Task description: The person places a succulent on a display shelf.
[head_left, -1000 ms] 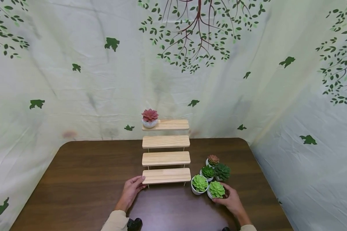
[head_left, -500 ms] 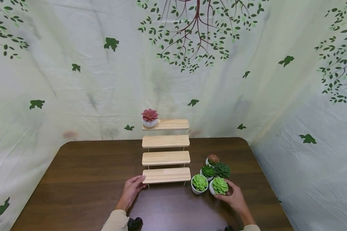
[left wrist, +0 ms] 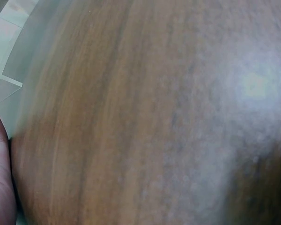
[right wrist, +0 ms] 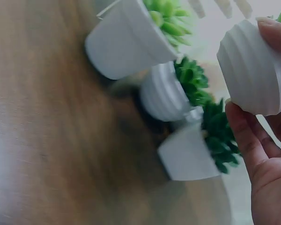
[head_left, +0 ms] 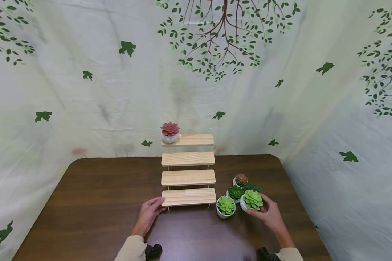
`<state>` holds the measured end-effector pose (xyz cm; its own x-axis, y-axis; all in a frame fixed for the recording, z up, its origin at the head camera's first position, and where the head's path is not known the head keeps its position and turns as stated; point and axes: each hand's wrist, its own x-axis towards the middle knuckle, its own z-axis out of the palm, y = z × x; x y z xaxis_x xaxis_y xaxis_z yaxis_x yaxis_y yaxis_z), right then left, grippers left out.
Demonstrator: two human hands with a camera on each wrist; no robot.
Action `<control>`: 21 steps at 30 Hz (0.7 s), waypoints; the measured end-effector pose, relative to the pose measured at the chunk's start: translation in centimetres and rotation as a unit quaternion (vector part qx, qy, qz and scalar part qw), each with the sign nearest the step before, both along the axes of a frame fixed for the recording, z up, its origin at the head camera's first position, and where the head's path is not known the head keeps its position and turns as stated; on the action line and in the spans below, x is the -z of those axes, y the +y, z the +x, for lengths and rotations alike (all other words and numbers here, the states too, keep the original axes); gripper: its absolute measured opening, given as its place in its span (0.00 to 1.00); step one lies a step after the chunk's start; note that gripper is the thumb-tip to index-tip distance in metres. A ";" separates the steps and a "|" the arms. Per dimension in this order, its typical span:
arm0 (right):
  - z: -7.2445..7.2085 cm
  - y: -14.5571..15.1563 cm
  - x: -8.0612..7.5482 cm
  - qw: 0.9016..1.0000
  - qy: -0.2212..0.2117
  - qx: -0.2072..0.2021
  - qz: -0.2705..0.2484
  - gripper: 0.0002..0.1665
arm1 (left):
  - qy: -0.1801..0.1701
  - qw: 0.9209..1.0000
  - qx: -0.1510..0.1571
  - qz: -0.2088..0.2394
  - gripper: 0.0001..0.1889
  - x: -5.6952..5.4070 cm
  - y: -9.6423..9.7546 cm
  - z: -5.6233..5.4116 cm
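My right hand (head_left: 269, 214) grips a light-green potted succulent (head_left: 253, 199) by its ridged white pot (right wrist: 253, 70), held up off the table. On the table beside it stand another light-green potted succulent (head_left: 226, 205), a mid-green one (head_left: 236, 193), a dark-green one (head_left: 251, 187) partly hidden, and a reddish-brown one (head_left: 241, 179). My left hand (head_left: 149, 214) pinches the left end of the lowest board of a tiered wooden shelf (head_left: 188, 197). A pink potted succulent (head_left: 170, 132) sits at the left of the top board.
A dark brown wooden table (head_left: 101, 203) bears the shelf and the pots. Behind and at the sides hangs a pale curtain (head_left: 117, 90) printed with leaves and branches. The shelf's thin legs show below its boards.
My right hand has lifted the light-green potted succulent, which moved up and to the right, now partly covering the dark-green one. My left hand has stayed at the shelf.
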<state>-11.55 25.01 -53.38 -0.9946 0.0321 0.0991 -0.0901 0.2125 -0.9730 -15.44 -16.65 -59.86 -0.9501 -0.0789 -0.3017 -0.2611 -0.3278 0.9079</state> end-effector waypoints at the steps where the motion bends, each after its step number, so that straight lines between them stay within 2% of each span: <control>1: -0.2 0.2 -0.3 1.000 0.003 -0.002 0.003 0.35 | 0.000 1.000 0.000 0.001 0.09 0.0 0.1 -0.1; 8: -1.7 0.7 -1.6 0.999 0.031 -0.024 0.022 0.34 | -0.001 1.000 -0.003 -0.003 0.09 -0.1 0.3 -0.1; 17: -3.8 -0.7 -3.2 0.999 -0.003 -0.016 0.051 0.37 | 0.011 1.000 0.002 0.012 0.03 0.2 0.1 0.0; 21: -4.7 -1.5 -3.8 0.999 -0.012 -0.016 0.036 0.38 | 0.019 1.000 0.004 0.008 0.03 0.2 0.1 0.0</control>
